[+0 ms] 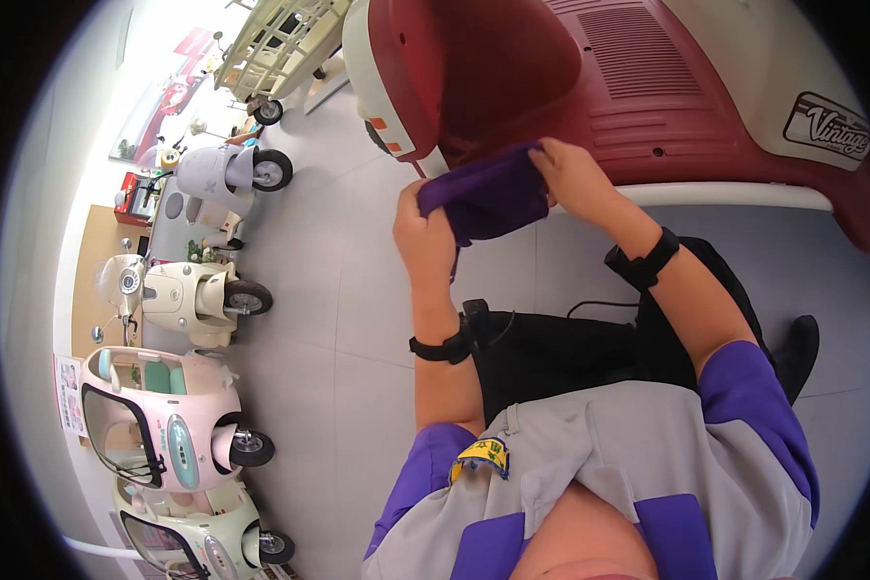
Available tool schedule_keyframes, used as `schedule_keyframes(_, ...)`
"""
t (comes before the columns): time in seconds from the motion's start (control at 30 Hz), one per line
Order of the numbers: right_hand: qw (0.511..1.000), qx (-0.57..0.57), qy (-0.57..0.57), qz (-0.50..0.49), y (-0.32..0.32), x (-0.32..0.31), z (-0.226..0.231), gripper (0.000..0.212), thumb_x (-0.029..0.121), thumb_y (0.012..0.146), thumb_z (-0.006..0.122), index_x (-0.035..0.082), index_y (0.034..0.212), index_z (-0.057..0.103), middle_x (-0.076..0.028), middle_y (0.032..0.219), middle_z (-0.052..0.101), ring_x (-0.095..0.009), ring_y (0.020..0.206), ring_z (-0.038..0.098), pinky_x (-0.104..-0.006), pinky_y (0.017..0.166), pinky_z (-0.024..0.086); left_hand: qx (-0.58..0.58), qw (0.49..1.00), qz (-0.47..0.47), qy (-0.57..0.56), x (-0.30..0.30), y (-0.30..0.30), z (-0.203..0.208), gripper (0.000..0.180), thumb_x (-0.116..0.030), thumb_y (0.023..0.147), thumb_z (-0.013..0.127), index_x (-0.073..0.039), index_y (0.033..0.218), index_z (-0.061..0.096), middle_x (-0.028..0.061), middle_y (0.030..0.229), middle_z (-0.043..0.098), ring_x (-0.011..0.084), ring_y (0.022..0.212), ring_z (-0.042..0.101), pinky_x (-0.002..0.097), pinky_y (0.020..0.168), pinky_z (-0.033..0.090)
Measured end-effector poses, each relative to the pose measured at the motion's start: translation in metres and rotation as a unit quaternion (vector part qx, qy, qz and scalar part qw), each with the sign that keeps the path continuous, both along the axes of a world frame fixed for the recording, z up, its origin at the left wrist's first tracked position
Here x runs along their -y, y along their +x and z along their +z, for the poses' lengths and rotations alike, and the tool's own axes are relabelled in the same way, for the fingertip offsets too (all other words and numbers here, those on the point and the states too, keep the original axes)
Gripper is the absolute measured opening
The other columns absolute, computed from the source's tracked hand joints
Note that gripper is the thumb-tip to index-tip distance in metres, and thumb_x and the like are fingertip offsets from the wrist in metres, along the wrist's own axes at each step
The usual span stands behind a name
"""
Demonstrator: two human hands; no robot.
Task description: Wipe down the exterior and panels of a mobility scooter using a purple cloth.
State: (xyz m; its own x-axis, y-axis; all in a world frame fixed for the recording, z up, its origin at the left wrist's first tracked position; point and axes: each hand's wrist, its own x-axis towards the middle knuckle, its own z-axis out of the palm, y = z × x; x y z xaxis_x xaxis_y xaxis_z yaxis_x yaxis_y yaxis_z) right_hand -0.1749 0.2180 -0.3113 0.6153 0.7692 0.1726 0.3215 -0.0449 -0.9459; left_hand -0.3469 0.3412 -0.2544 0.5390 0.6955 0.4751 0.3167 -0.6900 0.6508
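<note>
Purple cloth [488, 198] hangs stretched between both hands, by the near side of the red vehicle body [541, 126]; whether they touch is unclear. The left hand [423, 230] grips its left edge, thumb over the fabric, and the right hand [575, 181] pinches its far right corner. It looks light, soft and limp, unlikely to break or slip, so opposite edges or corners seem the best holds.

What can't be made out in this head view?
All in the head view:
- Left hand: some fingers, hidden by the purple cloth.
- Purple cloth: its far side, facing away from the camera.
- Red-and-cream vehicle: its remainder, cut off by the upper edge.
- White poster: its print, too small.
</note>
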Motion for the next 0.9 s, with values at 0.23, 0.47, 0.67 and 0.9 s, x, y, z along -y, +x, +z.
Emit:
schedule_keyframes(0.23, 0.971, -0.222, 0.055, -0.065, 0.056, -0.001, 0.004, 0.022, 0.017, 0.095, 0.057, 0.007, 0.114, 0.059, 0.001, 0.077, 0.059, -0.007, 0.051, 0.052, -0.0228, 0.045, 0.041, -0.091, 0.953, -0.153, -0.244, -0.031, 0.026, -0.028, 0.037, -0.011, 0.082, 0.062, 0.001, 0.117, 0.057, 0.0116, 0.101, 0.063, 0.0179, 0.093, 0.06, 0.0293, 0.082, 0.047)
schedule_keyframes(0.47, 0.942, -0.261, 0.196, -0.085, 0.097, 0.006, -0.007, 0.039, 0.018, 0.089, 0.065, 0.008, 0.126, 0.055, -0.003, 0.11, 0.057, -0.014, 0.08, 0.062, -0.0275, 0.07, 0.053, 0.084, 0.852, -0.213, -0.471, -0.041, 0.077, -0.048, 0.04, -0.012, 0.088, 0.061, 0.004, 0.123, 0.052, 0.0178, 0.114, 0.059, 0.0246, 0.108, 0.056, 0.0342, 0.094, 0.045)
schedule_keyframes(0.67, 0.893, 0.423, -0.143, -0.051, 0.046, 0.006, -0.052, 0.062, 0.024, 0.085, 0.065, 0.006, 0.139, 0.041, -0.022, 0.145, 0.036, -0.04, 0.135, 0.035, -0.0448, 0.11, 0.032, -0.164, 0.947, -0.11, 0.254, 0.003, 0.108, -0.09, 0.045, -0.022, 0.091, 0.056, 0.004, 0.127, 0.049, 0.0293, 0.13, 0.048, 0.0416, 0.125, 0.044, 0.0501, 0.103, 0.037)
schedule_keyframes(0.9, 0.836, 0.422, -0.343, -0.075, 0.04, -0.047, -0.05, 0.064, 0.036, 0.092, 0.05, 0.003, 0.145, 0.035, -0.023, 0.152, 0.027, -0.04, 0.141, 0.025, -0.0483, 0.114, 0.022, -0.237, 0.912, -0.219, 0.252, -0.045, 0.114, -0.124, 0.05, -0.029, 0.1, 0.037, 0.003, 0.139, 0.04, 0.0212, 0.146, 0.038, 0.0341, 0.139, 0.032, 0.0463, 0.113, 0.025)
